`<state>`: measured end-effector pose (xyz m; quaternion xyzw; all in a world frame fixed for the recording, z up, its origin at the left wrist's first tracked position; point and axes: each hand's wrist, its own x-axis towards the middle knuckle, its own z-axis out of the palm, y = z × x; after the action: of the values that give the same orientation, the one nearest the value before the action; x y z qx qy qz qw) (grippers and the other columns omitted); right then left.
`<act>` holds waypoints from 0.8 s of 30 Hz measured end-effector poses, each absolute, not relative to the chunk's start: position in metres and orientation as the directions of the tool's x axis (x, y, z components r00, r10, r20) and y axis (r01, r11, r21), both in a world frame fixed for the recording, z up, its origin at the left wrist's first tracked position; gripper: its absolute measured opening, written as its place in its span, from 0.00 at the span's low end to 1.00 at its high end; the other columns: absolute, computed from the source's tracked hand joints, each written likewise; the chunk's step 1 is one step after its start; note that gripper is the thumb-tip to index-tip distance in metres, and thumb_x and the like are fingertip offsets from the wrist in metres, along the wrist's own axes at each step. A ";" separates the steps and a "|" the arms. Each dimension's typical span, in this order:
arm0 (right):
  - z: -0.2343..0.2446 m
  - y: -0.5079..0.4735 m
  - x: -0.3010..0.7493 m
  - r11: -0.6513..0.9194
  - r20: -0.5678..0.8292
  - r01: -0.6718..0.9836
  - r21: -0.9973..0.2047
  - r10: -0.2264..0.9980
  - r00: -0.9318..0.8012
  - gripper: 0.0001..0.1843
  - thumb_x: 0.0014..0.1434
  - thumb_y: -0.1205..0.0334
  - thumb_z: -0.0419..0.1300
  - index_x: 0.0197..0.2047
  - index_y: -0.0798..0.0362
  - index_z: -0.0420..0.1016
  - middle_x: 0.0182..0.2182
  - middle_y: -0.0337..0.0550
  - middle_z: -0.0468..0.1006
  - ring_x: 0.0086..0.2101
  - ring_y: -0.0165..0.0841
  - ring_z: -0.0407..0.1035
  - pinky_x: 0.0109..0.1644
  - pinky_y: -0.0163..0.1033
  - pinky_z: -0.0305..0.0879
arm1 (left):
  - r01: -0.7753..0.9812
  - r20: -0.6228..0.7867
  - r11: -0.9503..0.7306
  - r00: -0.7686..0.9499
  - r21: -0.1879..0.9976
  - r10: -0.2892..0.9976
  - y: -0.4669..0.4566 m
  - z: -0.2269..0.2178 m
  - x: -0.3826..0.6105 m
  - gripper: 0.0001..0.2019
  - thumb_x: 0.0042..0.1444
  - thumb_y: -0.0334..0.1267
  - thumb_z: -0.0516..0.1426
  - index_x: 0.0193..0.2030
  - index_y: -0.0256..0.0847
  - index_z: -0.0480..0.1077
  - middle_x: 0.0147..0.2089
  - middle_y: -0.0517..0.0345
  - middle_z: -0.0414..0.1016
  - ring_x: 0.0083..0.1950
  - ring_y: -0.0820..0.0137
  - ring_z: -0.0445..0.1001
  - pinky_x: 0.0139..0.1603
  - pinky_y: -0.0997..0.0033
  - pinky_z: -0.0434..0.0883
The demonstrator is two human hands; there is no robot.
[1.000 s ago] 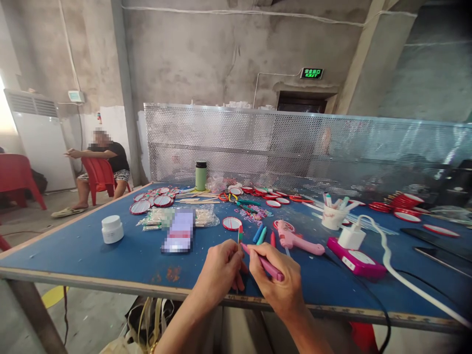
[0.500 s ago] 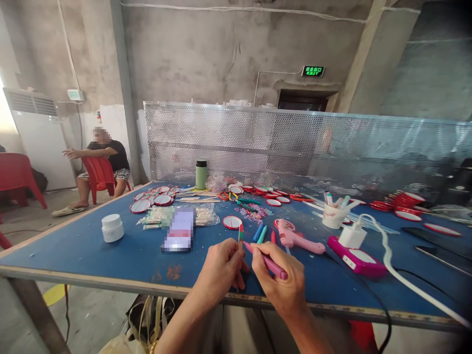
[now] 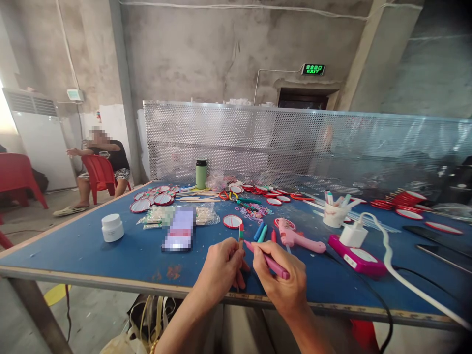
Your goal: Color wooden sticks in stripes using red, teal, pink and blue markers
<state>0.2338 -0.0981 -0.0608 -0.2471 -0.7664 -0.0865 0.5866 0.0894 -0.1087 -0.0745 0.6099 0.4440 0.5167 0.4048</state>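
Observation:
My left hand (image 3: 221,269) is closed around a thin stick (image 3: 241,233) painted red and green at its upper end, held upright above the near edge of the blue table (image 3: 92,250). My right hand (image 3: 282,278) grips a pink marker (image 3: 271,263) like a pen, its tip pointing left at the stick. Just beyond my hands lie blue, teal and red markers (image 3: 261,233) and a round red-rimmed mirror (image 3: 232,221).
A pink glue gun (image 3: 297,237), a pink power strip (image 3: 357,259) with a white charger and cable, a cup of markers (image 3: 334,214), a white jar (image 3: 112,228), a green flask (image 3: 201,174) and several red-rimmed discs lie on the table. A person sits on a red chair (image 3: 98,172) at left.
The view has shifted slightly. My hands hold the stick and marker in nearly the same pose; the seated person at left has moved an arm.

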 end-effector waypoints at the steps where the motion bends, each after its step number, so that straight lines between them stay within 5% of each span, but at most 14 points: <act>1: -0.061 -0.098 0.234 0.864 0.943 0.479 -0.156 0.275 -0.188 0.08 0.63 0.70 0.56 0.35 0.52 0.74 0.26 0.39 0.81 0.25 0.29 0.75 0.32 0.32 0.69 | 0.124 0.271 -0.278 0.073 0.952 0.960 -0.108 -0.074 0.089 0.11 0.61 0.39 0.50 0.28 0.41 0.63 0.16 0.66 0.67 0.15 0.76 0.68 0.15 0.82 0.63; 24: -0.060 -0.098 0.234 0.874 0.936 0.463 -0.147 0.273 -0.220 0.07 0.64 0.70 0.56 0.36 0.52 0.74 0.25 0.38 0.79 0.25 0.29 0.75 0.32 0.32 0.69 | 0.130 0.271 -0.278 0.067 0.952 0.960 -0.109 -0.073 0.091 0.10 0.61 0.37 0.50 0.27 0.40 0.62 0.17 0.66 0.67 0.15 0.76 0.69 0.15 0.82 0.62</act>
<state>0.2338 -0.0979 -0.0598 -0.2370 -0.7767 -0.0819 0.5779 0.0906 -0.1089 -0.0728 0.6101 0.4467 0.5166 0.4017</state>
